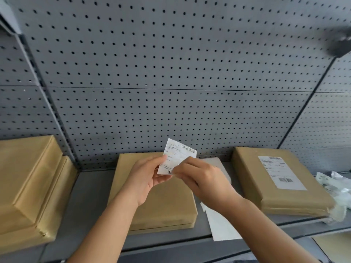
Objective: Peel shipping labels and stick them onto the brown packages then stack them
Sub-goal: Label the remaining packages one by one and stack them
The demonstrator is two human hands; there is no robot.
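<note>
Both hands hold one white shipping label (177, 154) with barcodes, upright above a plain brown package (167, 205) in the middle of the shelf. My left hand (146, 177) grips its left edge. My right hand (197, 179) pinches its lower right corner. To the right lies a stack of brown packages (252, 177) whose top one carries a stuck white label (279, 171). At the left sits another stack of plain brown packages (28, 186).
White backing sheets (222, 224) lie on the grey shelf (91, 196) between the middle and right packages. Crumpled white paper (336, 188) is piled at the far right. A grey pegboard wall (171, 73) rises behind. The shelf's front edge runs just below the packages.
</note>
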